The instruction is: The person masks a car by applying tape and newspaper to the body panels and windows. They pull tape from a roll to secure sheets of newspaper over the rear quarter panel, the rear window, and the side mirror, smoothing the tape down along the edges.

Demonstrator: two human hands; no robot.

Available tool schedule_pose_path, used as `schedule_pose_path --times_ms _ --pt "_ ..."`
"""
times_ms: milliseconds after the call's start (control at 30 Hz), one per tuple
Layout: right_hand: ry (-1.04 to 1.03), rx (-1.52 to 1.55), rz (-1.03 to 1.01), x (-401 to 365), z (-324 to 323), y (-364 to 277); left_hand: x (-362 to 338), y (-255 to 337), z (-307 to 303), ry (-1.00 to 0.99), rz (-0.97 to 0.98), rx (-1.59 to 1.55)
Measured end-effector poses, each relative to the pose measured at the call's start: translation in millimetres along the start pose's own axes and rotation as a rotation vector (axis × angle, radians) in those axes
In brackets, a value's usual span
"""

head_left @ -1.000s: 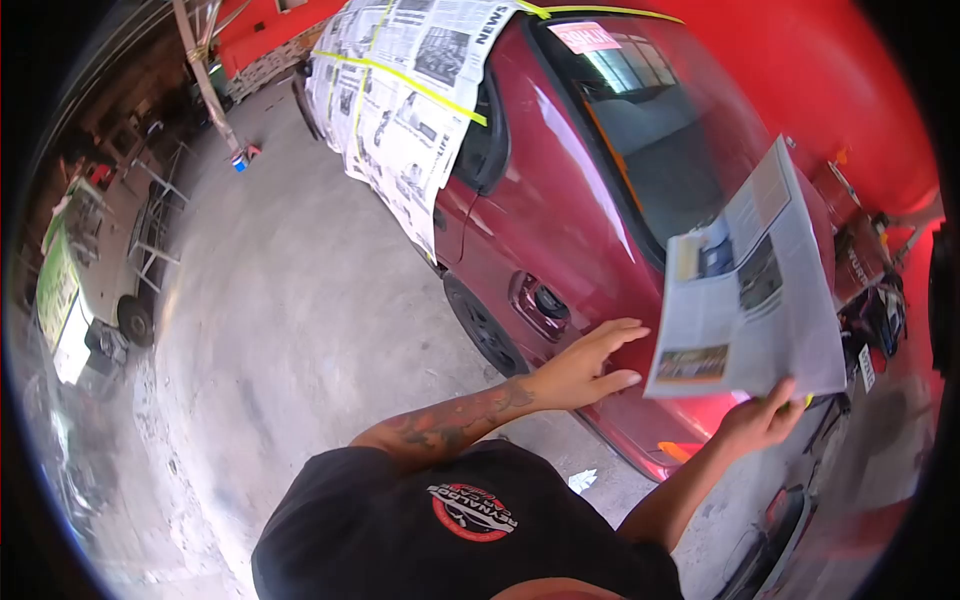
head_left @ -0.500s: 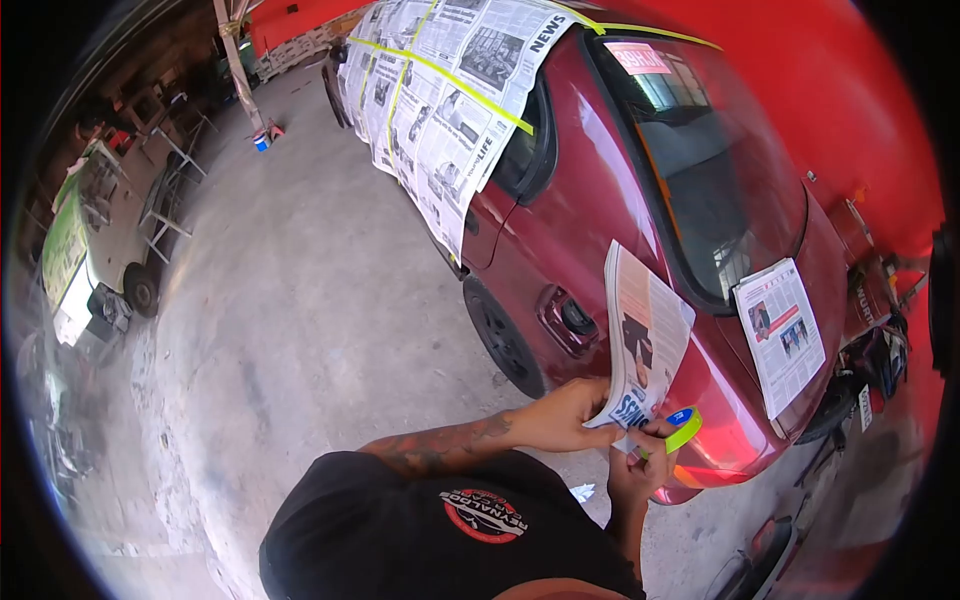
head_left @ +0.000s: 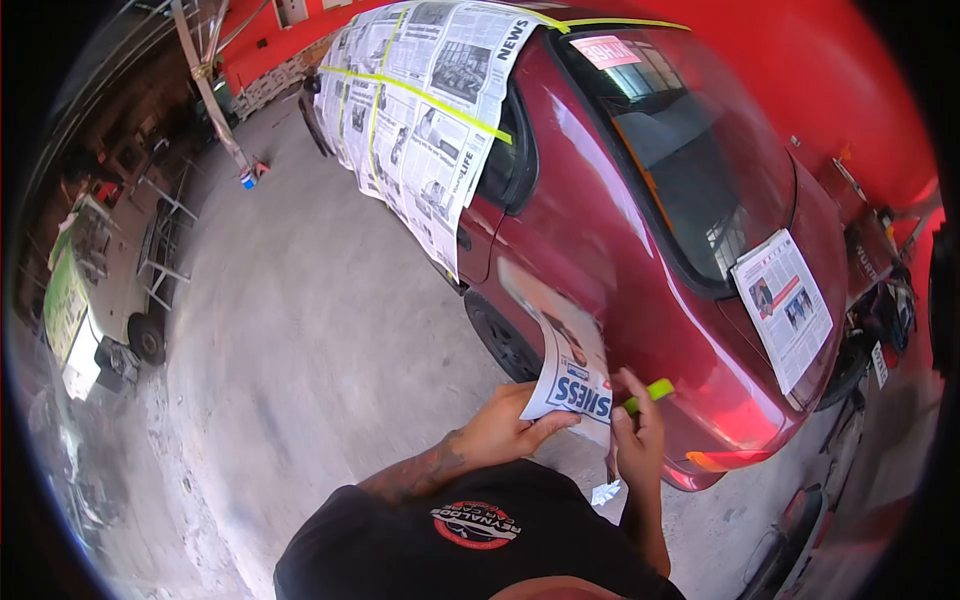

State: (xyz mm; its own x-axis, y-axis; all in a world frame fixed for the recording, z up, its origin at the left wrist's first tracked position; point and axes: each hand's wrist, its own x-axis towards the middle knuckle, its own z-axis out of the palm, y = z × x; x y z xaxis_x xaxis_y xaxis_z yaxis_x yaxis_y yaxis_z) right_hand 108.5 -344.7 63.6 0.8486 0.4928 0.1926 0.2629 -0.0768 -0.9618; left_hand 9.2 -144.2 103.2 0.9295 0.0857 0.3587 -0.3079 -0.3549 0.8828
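Note:
I stand at the rear quarter of a dark red car [head_left: 610,230]. My left hand [head_left: 505,430] pinches the lower edge of a newspaper sheet [head_left: 565,360] that hangs against the car's side, blurred with motion. My right hand [head_left: 635,440] is closed on the sheet's other lower corner and also carries a roll of yellow-green masking tape [head_left: 648,393]. More newspaper [head_left: 420,120], fixed with yellow-green tape strips, covers the car's front side windows and roof. Another newspaper sheet [head_left: 783,305] lies on the boot lid.
Bare concrete floor [head_left: 290,330] stretches to the left. A white and green vehicle [head_left: 90,290] and metal stands are at the far left. A red wall [head_left: 830,80] runs behind the car. A crumpled paper scrap [head_left: 603,492] lies by my feet. Dark gear sits at the right edge.
One second ago my right hand held an open newspaper over the boot. A sheet now lies on the boot lid, and both hands have brought another sheet down against the car's rear side.

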Motion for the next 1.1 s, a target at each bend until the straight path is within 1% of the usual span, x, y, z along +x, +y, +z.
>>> schedule_pose_path --times_ms 100,133,233,267,367,400,500,600,700,733,833,933,1033,1100 --pt "-0.106 0.102 0.063 2.1 15.8 -6.2 -3.1 -7.0 2.2 0.04 -0.007 -0.034" --pt "-0.15 0.182 0.07 0.7 18.7 1.5 -4.2 -9.7 3.5 0.063 -0.025 -0.065" --pt "-0.259 0.27 -0.063 -5.3 25.1 10.0 -3.4 -20.9 5.7 0.093 -0.084 -0.108" --pt "-0.312 0.323 -0.055 -8.2 26.7 15.7 -3.3 -22.8 6.7 0.097 -0.107 -0.113" --pt "-0.441 0.231 0.048 -10.4 29.8 22.6 -0.6 -22.2 14.2 0.156 -0.222 -0.237" --pt "-0.421 0.256 0.117 -13.2 32.8 13.5 -0.4 -31.3 15.2 0.155 -0.226 -0.168" --pt "-0.318 0.386 0.096 -12.1 40.1 14.9 2.2 -40.1 16.9 0.136 -0.233 -0.181" --pt "-0.241 0.38 0.242 -11.2 36.0 25.4 5.9 -50.6 24.6 0.038 -0.139 -0.44" --pt "-0.22 0.28 0.115 -12.6 35.1 35.8 5.8 -54.8 30.9 0.049 -0.268 -0.481" --pt "-0.225 0.291 0.088 -12.4 34.6 35.4 6.8 -60.6 33.2 0.073 -0.242 -0.505" --pt "-0.233 0.263 0.182 -13.5 30.2 39.7 9.8 -62.1 32.2 0.061 -0.252 -0.513" --pt "-0.192 0.215 0.204 -11.9 29.6 31.5 12.8 -62.4 34.5 0.062 -0.263 -0.549" --pt "-0.158 0.163 0.028 -11.8 29.3 30.7 14.3 -67.1 34.8 0.062 -0.275 -0.568" --pt "-0.151 0.203 0.03 -11.4 29.4 26.6 14.4 -68.6 34.8 0.057 -0.317 -0.587"
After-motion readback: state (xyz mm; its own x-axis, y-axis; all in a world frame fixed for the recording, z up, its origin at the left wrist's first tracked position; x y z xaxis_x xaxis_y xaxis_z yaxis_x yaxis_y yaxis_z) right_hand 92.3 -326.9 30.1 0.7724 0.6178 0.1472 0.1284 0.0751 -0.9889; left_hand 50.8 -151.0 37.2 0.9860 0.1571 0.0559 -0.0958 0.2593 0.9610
